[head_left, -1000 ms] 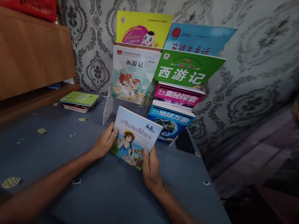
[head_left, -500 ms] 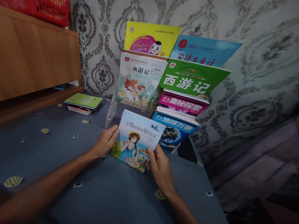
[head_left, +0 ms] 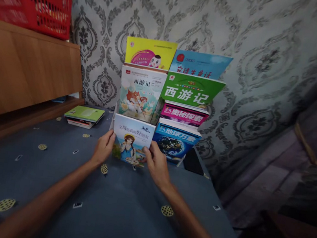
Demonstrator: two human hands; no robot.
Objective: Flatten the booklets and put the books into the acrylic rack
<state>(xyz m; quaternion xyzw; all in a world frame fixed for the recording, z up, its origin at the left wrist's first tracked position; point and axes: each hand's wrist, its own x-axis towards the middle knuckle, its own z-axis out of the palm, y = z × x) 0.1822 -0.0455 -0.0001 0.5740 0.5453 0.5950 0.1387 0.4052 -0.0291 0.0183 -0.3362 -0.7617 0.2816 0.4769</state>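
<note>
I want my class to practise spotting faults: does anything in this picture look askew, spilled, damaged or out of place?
Nothing visible looks spilled or damaged, including the held book. Only the flat stack at left looks slightly untidy: its green top book overhangs those beneath.

Held book (head_left: 132, 143): the cover carries the title "父母是我的好朋友" across its upper half; smaller print is illegible.
White book (head_left: 139, 98): at 12 o'clock from it, "西游记" in dark characters.
Green book (head_left: 192, 90): between 1 and 2 o'clock, the same "西游记," in large white lettering.
Sky-blue book (head_left: 201, 63): at 1 o'clock, "安徒生童话" in red.
Magenta book (head_left: 183, 114): at 2 o'clock, "少儿" beside "奥秘探索."
Globe-cover book (head_left: 173, 147): at 3 o'clock, "少儿" beside "地球万象."
Yellow book (head_left: 151, 50): farther toward 12 o'clock, lettering too blurred to read.
</note>
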